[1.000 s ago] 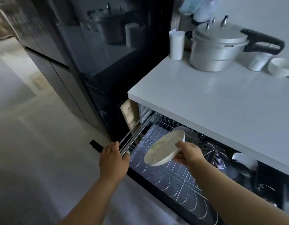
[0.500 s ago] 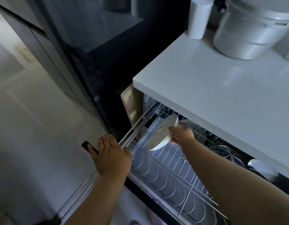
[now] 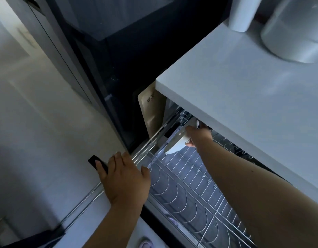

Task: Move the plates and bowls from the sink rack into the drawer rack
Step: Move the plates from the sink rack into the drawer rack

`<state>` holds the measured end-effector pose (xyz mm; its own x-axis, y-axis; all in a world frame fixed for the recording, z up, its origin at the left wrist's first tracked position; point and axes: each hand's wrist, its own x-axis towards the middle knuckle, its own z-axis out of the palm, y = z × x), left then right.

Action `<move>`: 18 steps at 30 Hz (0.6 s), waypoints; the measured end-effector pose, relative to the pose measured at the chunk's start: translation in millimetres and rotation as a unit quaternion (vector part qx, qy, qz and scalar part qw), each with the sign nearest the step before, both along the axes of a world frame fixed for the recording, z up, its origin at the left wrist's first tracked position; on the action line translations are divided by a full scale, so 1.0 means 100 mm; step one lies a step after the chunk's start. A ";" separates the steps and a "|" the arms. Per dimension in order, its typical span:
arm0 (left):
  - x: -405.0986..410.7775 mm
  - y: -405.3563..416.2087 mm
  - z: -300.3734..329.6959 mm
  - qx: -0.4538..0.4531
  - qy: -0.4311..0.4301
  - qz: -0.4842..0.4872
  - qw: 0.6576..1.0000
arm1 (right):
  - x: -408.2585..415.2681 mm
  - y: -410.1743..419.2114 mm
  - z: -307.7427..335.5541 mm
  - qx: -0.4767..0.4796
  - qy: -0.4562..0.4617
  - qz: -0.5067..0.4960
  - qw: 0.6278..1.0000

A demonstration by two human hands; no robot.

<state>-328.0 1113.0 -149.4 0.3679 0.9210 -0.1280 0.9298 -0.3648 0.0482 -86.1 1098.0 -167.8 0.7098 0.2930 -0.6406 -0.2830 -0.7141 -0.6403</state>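
Observation:
A white plate (image 3: 176,145) stands almost on edge at the far left end of the wire drawer rack (image 3: 195,190), partly under the countertop. My right hand (image 3: 199,136) is shut on its right rim, reaching in below the counter edge. My left hand (image 3: 124,178) rests palm down on the front left corner of the pulled-out drawer, fingers spread over the rail and the dark handle (image 3: 97,162). The rack's near slots show only curved wire dividers.
The white countertop (image 3: 244,97) overhangs the drawer. A white cup (image 3: 244,13) and a metal pot (image 3: 294,33) stand on it. A tan board (image 3: 152,111) leans beside the drawer; a dark glass appliance (image 3: 110,59) stands to the left.
My right hand has carried the plate deeper and to the far left end of the rack, tipping it upright. The view has dropped closer to the drawer. My left hand has stayed on the drawer front.

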 end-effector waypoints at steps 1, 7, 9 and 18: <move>0.00 0.00 0.00 0.002 -0.002 -0.002 1.000 | 0.01 0.03 0.01 -0.003 0.002 0.008 1.000; 0.00 0.00 -0.03 0.023 -0.024 -0.010 0.999 | 0.09 0.22 0.02 -0.021 0.010 0.032 0.999; 0.00 0.00 -0.03 0.022 -0.026 -0.011 0.999 | 0.10 0.27 0.03 -0.020 0.025 0.030 0.999; 0.01 0.02 -0.06 0.026 -0.021 -0.014 0.999 | 0.16 0.41 -0.10 -0.014 0.012 0.031 0.999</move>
<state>-327.3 1115.0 -155.9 0.3979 0.9152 -0.0647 0.9167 -0.3938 0.0671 -70.2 1138.9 -177.6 0.6754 0.3181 -0.6653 -0.2528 -0.7477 -0.6141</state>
